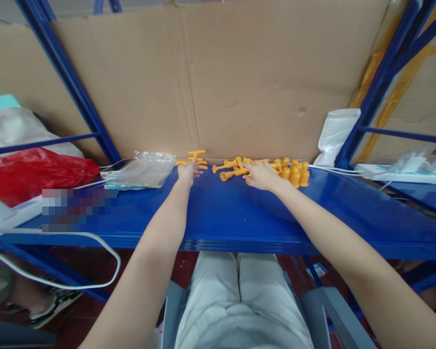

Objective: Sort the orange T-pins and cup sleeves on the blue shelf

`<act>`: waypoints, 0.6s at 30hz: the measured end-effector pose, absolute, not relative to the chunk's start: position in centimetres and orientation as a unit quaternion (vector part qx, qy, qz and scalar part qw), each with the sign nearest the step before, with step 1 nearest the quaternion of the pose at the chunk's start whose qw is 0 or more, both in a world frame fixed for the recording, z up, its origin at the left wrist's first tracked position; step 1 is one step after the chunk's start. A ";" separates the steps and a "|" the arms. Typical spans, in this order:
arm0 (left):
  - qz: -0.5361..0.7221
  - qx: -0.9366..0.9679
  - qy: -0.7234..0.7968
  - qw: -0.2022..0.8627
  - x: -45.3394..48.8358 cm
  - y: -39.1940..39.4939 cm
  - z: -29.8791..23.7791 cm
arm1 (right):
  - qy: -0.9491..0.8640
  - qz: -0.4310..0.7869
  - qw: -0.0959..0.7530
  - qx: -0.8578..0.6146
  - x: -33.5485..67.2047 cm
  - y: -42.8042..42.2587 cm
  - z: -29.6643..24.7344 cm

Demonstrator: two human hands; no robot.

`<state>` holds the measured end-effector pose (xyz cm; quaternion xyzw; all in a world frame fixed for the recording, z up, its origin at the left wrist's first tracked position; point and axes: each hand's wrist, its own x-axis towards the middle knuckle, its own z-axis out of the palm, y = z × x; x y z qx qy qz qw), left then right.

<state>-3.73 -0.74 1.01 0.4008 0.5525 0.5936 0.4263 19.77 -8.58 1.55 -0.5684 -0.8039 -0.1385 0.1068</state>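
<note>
Both my arms reach across a blue metal shelf point(221, 213) toward its back edge. My left hand point(187, 171) rests on a small group of orange plastic pegs point(198, 156); its fingers curl over them and I cannot see whether any is gripped. My right hand point(262, 175) lies palm down, fingers spread, on the near edge of a larger pile of orange plastic pegs point(288, 170) by the cardboard back wall. One loose orange peg point(227, 175) lies between the two hands.
A stack of clear plastic bags point(141, 169) lies left of my left hand. A red bag point(32, 172) and white cable point(58, 281) are at far left. A white pouch point(336, 133) and power strip point(396, 172) sit right. Blue uprights frame the cardboard point(240, 82).
</note>
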 end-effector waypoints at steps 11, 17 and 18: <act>0.525 0.400 0.656 0.366 -5.1 0.2 -0.5 | -0.807 -0.136 0.108 -0.565 19.8 -8.4 1.4; 0.505 0.429 0.671 0.334 -5.2 0.7 -0.9 | -0.808 -0.125 0.104 -0.566 19.7 -8.6 1.5; 0.498 0.438 0.673 0.327 -5.2 0.8 -1.0 | -0.808 -0.122 0.101 -0.567 19.7 -8.7 1.5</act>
